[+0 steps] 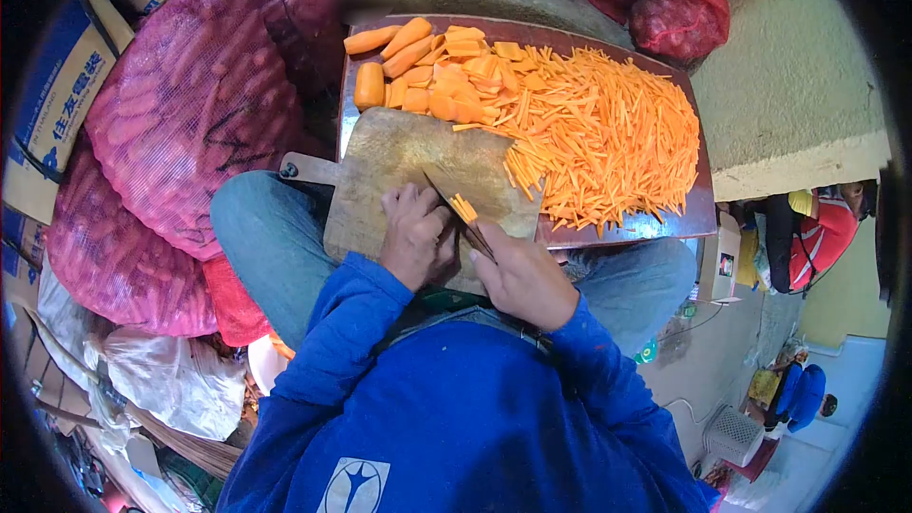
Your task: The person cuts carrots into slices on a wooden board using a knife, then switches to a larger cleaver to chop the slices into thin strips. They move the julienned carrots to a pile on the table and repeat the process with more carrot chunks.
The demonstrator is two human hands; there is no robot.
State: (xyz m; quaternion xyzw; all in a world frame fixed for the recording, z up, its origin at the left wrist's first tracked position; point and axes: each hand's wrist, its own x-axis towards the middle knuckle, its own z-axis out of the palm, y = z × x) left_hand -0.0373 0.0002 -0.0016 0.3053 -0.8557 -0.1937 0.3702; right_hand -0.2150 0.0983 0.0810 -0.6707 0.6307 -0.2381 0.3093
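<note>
Knife runs aslant over the cutting board, and from my remote seat I read its long axis as the key line: tip towards the board's far left, handle end back towards the near right, inside the right hand. That grip is closed around the handle, fingers wrapped and thumb along the side nearest the body. The left hand sits just left of the blade, its fingers curled down on the board; I cannot tell whether anything is pinched beneath them. Of the 2 hands, the left is nearer to the blade's tip.

A few fresh-cut sticks lie close against the blade's right side, so I see the blade between them and the left hand.

The cutting board covers the near left corner of the table, with its metal handle jutting out to the left. Beyond it, at the table's far left corner, I have whole peeled carrots, with thick slices just right of them along the board's far edge. The big heap of carrot strips spreads over the right part, reaching close to the right edge. Mesh sacks stand well left of the table.
</note>
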